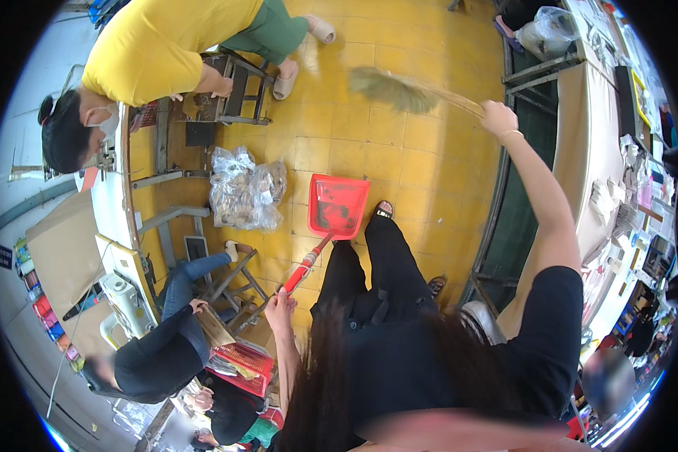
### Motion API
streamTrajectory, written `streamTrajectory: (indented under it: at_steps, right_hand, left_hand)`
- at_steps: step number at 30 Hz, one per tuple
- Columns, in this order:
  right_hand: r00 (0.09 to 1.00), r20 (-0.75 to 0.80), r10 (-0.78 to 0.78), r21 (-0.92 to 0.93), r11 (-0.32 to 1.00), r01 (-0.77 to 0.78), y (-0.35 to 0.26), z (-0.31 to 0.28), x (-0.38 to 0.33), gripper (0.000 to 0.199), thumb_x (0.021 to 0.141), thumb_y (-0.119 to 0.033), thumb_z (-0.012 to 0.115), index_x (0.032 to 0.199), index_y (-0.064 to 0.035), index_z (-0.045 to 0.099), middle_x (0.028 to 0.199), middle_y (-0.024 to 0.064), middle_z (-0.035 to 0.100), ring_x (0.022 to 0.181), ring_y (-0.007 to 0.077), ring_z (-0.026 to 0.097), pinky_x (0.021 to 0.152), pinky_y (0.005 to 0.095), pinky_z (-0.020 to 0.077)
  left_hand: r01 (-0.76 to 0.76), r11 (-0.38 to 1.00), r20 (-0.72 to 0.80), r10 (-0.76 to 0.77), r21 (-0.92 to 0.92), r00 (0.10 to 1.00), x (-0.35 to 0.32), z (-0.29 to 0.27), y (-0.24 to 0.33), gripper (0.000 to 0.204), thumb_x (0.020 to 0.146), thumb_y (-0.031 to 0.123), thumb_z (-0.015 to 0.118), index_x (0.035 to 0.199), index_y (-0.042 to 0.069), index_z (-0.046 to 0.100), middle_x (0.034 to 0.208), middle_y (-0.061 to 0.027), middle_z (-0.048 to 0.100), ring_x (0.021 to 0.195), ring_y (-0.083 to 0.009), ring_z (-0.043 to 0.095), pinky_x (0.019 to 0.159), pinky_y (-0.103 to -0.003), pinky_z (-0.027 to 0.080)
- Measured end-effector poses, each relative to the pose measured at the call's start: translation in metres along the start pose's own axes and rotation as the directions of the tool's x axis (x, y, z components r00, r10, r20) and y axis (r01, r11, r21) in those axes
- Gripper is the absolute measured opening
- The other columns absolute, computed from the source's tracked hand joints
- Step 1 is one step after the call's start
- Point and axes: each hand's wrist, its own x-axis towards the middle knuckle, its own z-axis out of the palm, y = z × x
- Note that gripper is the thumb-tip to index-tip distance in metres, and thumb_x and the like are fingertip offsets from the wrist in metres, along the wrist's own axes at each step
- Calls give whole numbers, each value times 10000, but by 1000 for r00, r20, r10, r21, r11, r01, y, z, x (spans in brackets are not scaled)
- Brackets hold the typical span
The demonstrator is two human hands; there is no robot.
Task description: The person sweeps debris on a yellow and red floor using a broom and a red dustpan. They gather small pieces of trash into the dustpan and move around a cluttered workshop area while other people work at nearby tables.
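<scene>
My left hand point(280, 310) is closed round the handle of a red long-handled dustpan point(354, 200). The pan rests on the yellow tiled floor just ahead of my feet, with dark dirt smeared inside it. On the right, my outstretched arm ends in my right hand point(499, 118), wrapped round the stalk of a straw broom point(395, 90). The broom's greenish bristles point left, beyond the dustpan and apart from it; their edges look slightly blurred.
Clear plastic bags point(245, 188) of goods lie left of the dustpan. A person in yellow point(166, 49) bends by a wooden stool point(245, 87). Another person sits near a sewing machine point(128, 301), beside a red basket point(245, 365). A long cloth-covered table point(580, 151) lines the right.
</scene>
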Motion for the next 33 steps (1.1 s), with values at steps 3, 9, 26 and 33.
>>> streamTrajectory:
  at_steps: [3, 9, 26, 33]
  right_hand:
    - [1000, -5, 24, 43, 999, -23, -12, 30, 4, 197, 778, -128, 508, 947, -105, 607, 895, 164, 640, 837, 325, 630, 717, 409, 515]
    - [888, 314, 335, 276, 863, -423, -1, 133, -148, 310, 780, -156, 485, 1088, -120, 469, 957, 165, 615, 915, 331, 597, 768, 433, 487]
    - [128, 942, 310, 311, -664, -680, -265, 170, -569, 115, 767, -52, 474, 660, -32, 512, 564, 76, 514, 515, 181, 522, 454, 293, 442]
    - [405, 908, 105, -48, -935, 350, -157, 262, -305, 74, 814, -71, 462, 740, -65, 457, 558, 26, 414, 453, 139, 417, 391, 270, 371]
  left_hand:
    - [-120, 987, 39, 116, 110, 992, 5, 31, 32, 326, 866, 330, 583, 794, 13, 558, 612, -26, 545, 529, -83, 519, 493, -192, 394]
    - [-275, 950, 277, 228, 147, 933, 11, 101, 114, 293, 873, 325, 572, 812, 39, 555, 657, -17, 553, 591, -82, 532, 568, -197, 421]
    - [-295, 861, 675, -73, 414, 734, 95, 265, 283, 213, 901, 298, 482, 814, 103, 470, 775, -55, 554, 763, -224, 607, 609, -313, 463]
    - [-298, 880, 709, -59, 370, 703, 118, 299, 333, 232, 908, 303, 488, 853, 78, 468, 821, -88, 559, 809, -253, 595, 685, -364, 485]
